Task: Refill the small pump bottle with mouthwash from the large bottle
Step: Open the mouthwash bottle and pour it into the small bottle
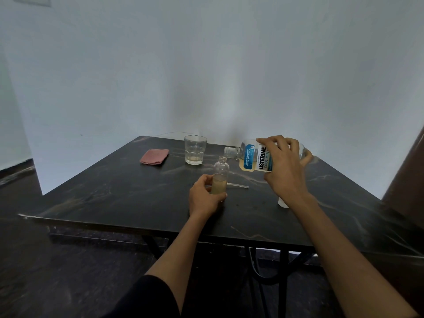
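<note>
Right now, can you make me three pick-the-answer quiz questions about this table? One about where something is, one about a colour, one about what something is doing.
1. Where is the folded cloth?
A. left of the glass
B. under the small bottle
C. on the floor

2. What colour is the cloth?
A. green
B. pink
C. white

3. How is the big bottle held?
A. upright
B. lying on the table
C. tipped sideways

Answers: 1 A, it lies left of the glass. 2 B, it looks pink. 3 C, the right hand tips it toward the small bottle held by the left hand.

Dark marbled table (114, 193) against pale walls (206, 65).
</note>
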